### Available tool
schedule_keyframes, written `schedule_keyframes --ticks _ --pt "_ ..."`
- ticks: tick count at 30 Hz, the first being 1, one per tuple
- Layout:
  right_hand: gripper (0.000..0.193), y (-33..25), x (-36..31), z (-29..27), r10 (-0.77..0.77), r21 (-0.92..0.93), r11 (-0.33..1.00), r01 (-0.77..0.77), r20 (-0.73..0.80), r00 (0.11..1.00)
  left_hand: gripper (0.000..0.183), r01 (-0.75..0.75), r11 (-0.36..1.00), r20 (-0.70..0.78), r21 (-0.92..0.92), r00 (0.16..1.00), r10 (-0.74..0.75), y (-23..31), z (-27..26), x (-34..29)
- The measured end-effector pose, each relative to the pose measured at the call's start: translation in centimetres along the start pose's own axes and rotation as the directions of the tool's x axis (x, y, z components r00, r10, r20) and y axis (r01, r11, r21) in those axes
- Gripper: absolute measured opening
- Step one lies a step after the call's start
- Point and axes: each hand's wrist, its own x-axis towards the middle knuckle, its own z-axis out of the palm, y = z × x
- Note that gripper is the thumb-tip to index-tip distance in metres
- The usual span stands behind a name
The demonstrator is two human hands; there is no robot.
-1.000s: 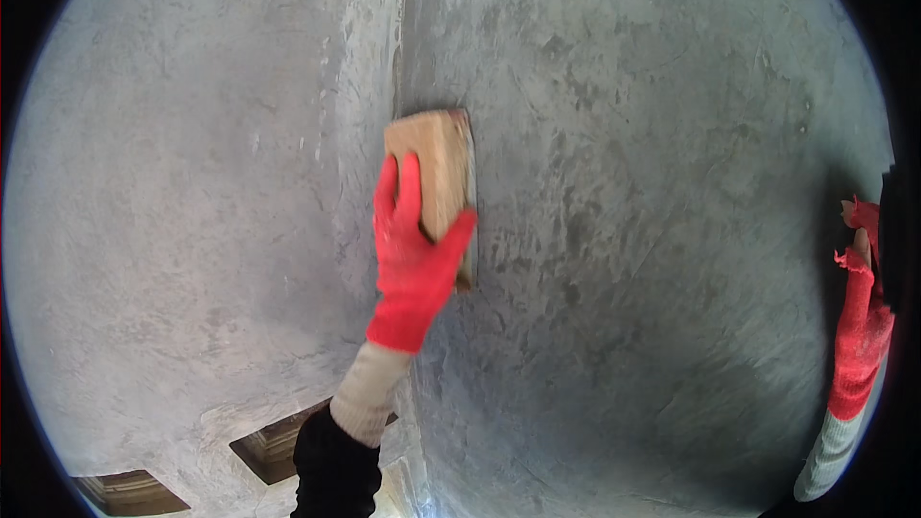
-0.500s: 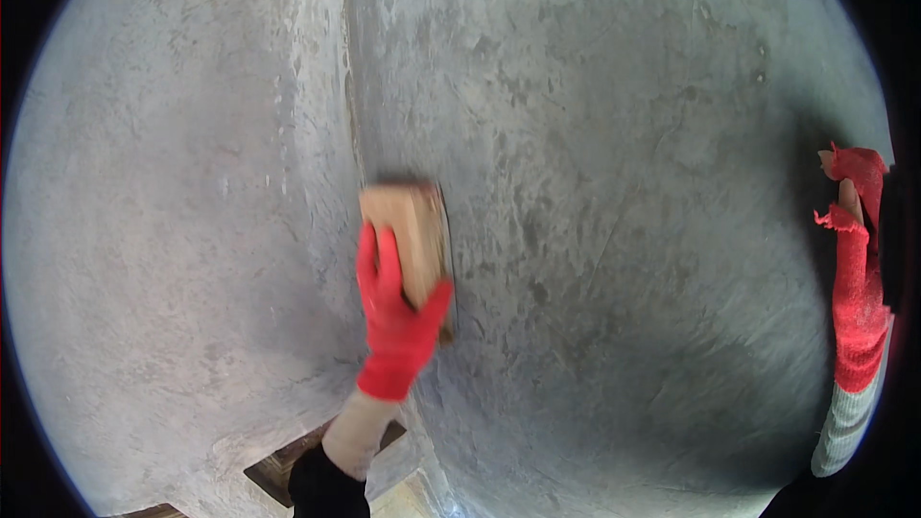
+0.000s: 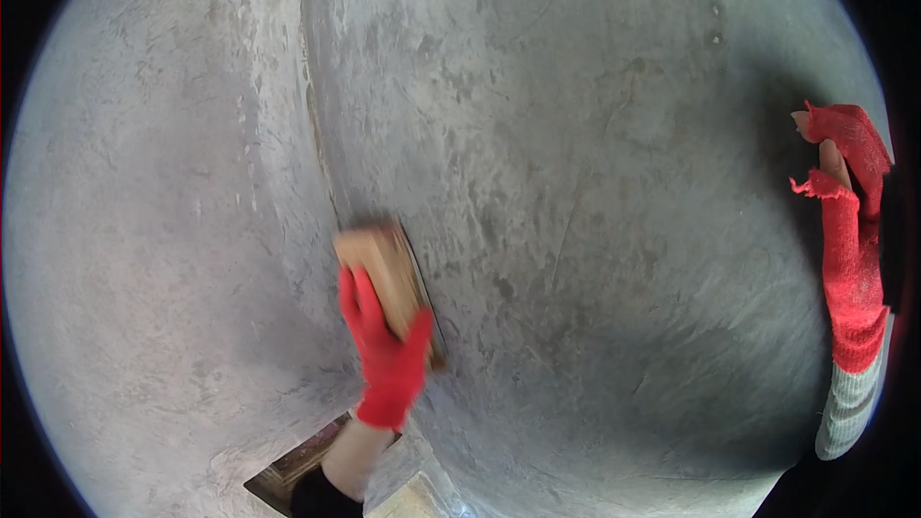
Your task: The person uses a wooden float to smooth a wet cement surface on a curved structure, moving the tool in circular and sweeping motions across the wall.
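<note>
A pale wooden sanding block [image 3: 384,264] lies tilted against the grey wall [image 3: 576,230], just right of the corner line, with a thin dark edge along its wall side. My left hand [image 3: 386,355], in a red glove, grips it from below, fingers along its left side and thumb across the right; motion blurs both slightly. At the far right, my right hand [image 3: 844,168] wears a torn red glove with bare fingertips poking out. Its fingers are loosely bent and apart, with nothing visible between them. A dark shadow falls on the wall beside it, and the picture's rim cuts off part of the hand.
Two plastered wall faces meet at a vertical corner [image 3: 321,153] left of the middle. Low on the left is a rectangular recess [image 3: 278,482], partly behind my left forearm. A pale ledge [image 3: 413,499] sits at the bottom by the corner.
My left hand has moved the sanding block down and slightly left, and the block leans more to the left. My right hand appears higher and further left in the picture; the view has shifted too.
</note>
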Motion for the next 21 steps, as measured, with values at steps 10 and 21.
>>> schedule_keyframes --ticks 10,21 --pt "0.032 0.6 -1.6 0.4 0.142 0.044 0.989 -0.142 0.004 0.99 0.083 -0.138 0.983 0.009 0.123 0.99 0.138 2.0 1.0 -0.4" --pt "0.028 0.8 -1.8 1.7 0.083 0.024 0.996 -0.082 -0.022 0.996 0.09 -0.176 0.974 0.038 0.146 0.984 0.172 5.3 0.4 -0.6"
